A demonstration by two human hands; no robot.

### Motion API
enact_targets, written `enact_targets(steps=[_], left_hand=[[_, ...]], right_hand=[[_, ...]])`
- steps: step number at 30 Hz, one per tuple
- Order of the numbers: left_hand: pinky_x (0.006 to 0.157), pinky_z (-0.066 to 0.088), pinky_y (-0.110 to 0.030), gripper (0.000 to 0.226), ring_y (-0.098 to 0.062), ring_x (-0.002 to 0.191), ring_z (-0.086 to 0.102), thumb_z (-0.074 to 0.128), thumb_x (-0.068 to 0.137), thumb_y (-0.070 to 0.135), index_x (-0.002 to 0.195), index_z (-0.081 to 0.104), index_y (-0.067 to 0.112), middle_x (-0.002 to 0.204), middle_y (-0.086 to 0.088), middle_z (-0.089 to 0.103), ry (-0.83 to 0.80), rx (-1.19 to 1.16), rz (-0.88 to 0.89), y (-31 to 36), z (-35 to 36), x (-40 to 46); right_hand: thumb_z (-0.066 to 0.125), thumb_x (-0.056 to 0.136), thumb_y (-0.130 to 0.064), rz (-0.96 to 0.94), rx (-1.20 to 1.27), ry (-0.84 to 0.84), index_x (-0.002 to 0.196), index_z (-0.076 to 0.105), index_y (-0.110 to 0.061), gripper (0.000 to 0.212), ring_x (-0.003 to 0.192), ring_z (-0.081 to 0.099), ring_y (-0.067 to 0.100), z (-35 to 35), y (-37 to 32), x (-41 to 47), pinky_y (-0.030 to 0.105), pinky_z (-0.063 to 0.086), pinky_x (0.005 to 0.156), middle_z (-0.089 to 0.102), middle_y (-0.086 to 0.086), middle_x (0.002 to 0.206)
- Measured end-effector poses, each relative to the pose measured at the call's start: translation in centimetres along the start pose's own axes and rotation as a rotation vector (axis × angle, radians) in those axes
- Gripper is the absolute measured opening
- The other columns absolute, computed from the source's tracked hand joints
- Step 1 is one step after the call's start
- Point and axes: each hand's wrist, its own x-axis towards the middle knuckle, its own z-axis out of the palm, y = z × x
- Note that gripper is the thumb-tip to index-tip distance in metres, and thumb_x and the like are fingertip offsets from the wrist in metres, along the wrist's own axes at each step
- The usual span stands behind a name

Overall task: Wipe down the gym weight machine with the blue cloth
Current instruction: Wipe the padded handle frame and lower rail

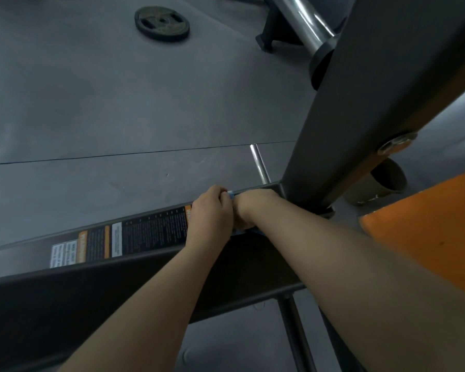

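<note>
1. Gripping the small crumpled blue cloth (232, 195), our left hand (210, 210) and right hand (250, 208) curled around it together (mostly hidden).
2. We pressed it on the dark grey steel machine beam (65, 285), beside its upright post (360, 103).

Both bare forearms stretched forward and down, converging. Left hand (209, 213) knuckles up, fingers curled over at the far side, pinching something small at the fingertips. Right hand (249, 208) just beside it, touching, wrist bent, fingers curled under and mostly hidden. Right forearm crossing in from the lower right, left forearm from the lower middle.
</note>
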Motion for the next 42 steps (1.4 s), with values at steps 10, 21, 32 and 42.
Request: enact_targets(steps=[10,21,32,42], left_hand=[[0.065,0.025,-0.020,0.025,-0.012,0.081,0.045,0.037,0.098,0.019,0.100,0.060,0.009,0.089,-0.001,0.054,-0.025,0.114,0.183,-0.4,0.3,-0.4],[0.075,0.030,-0.026,0.036,-0.028,0.103,0.053,0.027,0.103,0.028,0.127,0.046,0.009,0.119,-0.019,0.057,-0.374,0.258,0.064,0.8,0.9,0.3],[0.074,0.032,-0.020,0.028,-0.024,0.103,0.054,0.044,0.097,0.013,0.123,0.054,0.010,0.117,-0.013,0.061,-0.237,0.216,0.075,0.5,0.3,-0.3],[0.057,0.034,-0.008,0.019,-0.017,0.084,0.050,0.047,0.088,-0.004,0.104,0.057,0.000,0.094,-0.009,0.057,-0.058,0.036,0.116,2.3,-0.7,-4.8]], right_hand=[[0.056,0.085,-0.035,0.033,0.344,0.412,0.114,0.061,-0.021,0.032,0.108,0.059,0.028,2.5,1.9,-0.8,0.031,0.042,0.077,0.062,0.008,0.118],[0.054,0.090,-0.031,0.147,0.670,0.474,0.120,0.051,-0.015,0.034,0.116,0.050,0.031,4.6,2.4,-1.4,0.038,0.042,0.092,0.053,0.015,0.125],[0.055,0.090,-0.030,0.157,0.543,0.537,0.118,0.062,-0.021,0.030,0.113,0.055,0.029,4.1,1.5,-0.3,0.034,0.044,0.086,0.061,0.009,0.121],[0.043,0.096,-0.017,0.071,0.642,0.797,0.111,0.064,-0.013,0.026,0.107,0.059,0.027,5.9,1.4,-5.3,0.031,0.044,0.085,0.064,0.011,0.114]])
